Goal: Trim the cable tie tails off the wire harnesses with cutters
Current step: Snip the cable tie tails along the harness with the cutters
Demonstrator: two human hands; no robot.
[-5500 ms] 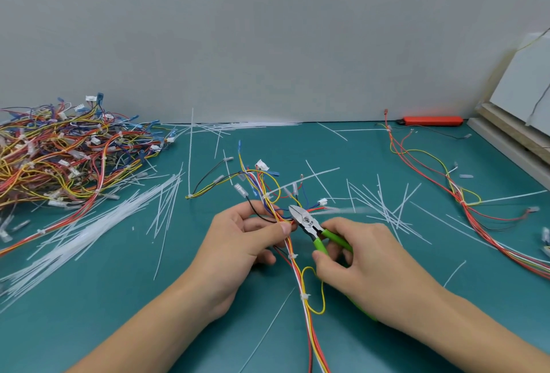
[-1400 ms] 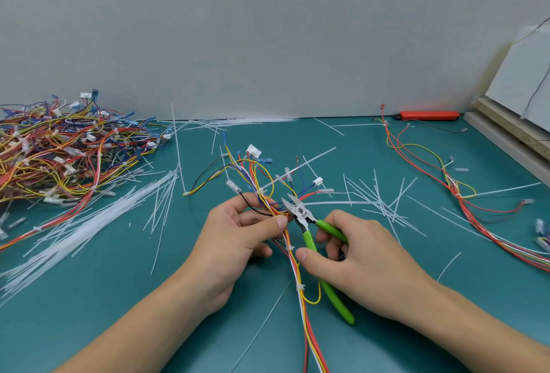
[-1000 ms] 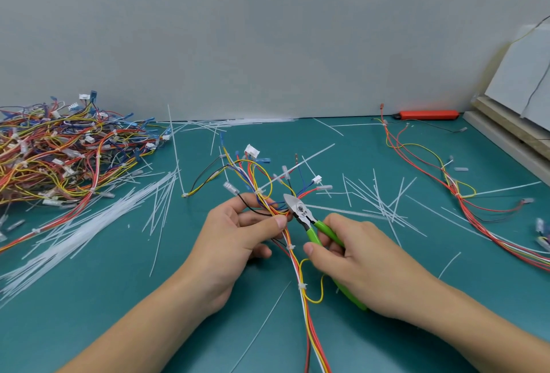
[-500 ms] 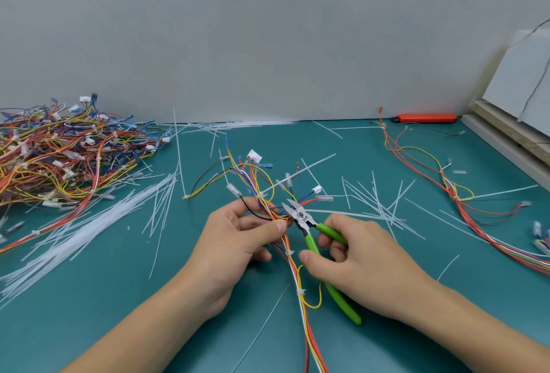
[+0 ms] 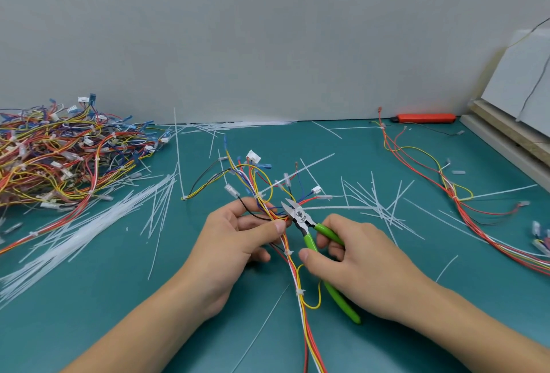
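Your left hand (image 5: 238, 241) is covering the stretch of harness (image 5: 293, 265) it is pinching between thumb and curled fingers, so the tie there is hard to make out. Your right hand (image 5: 357, 265) is hiding the middle of the cutters (image 5: 300, 217), its fingers curled round the 2 green handles; 1 handle tip is poking out below the palm. The harness is running off the bottom edge, and the pile (image 5: 56, 152) at far left is cut off by the frame. Whether the blades are touching a tie tail is too small to tell.

Compared with 0.5 s ago, the handles are standing about as wide apart and the blades are still slightly parted, just right of your left thumb; both hands are keeping their hold. 1.0 s ago the handles were squeezed closer together.

The cutters are having short pointed steel blades and glossy plastic grips. The harness is a bundle of thin red, yellow, white and orange wires, bound by small white ties, fanning out above your hand into white plug housings. Thin, stiff white tails (image 5: 375, 203) are lying scattered on the matte teal table (image 5: 89, 298), near the cutters. Another harness (image 5: 458, 200) is snaking along the right.
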